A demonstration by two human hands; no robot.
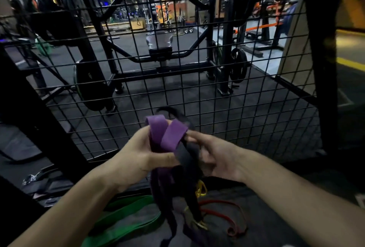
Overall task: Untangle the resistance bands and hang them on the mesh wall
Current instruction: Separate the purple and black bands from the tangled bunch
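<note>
A purple resistance band (pixel 167 134) is bunched up with a black band (pixel 185 156) between my two hands, in front of the black mesh wall (pixel 227 108). My left hand (pixel 136 154) grips the purple loops from the left, thumb across them. My right hand (pixel 215 156) pinches the black band from the right. The tangled ends of both bands hang down below my hands. On the floor lie a green band (pixel 126 221), a thin red band (pixel 227 217) and a small yellow band (pixel 201 188).
Behind the mesh stands a black weight rack (pixel 150 57) with plates (pixel 88 87) and a bench. A thick black post (pixel 29 112) slants at the left. A metal clip (pixel 29 178) lies on the floor at the lower left.
</note>
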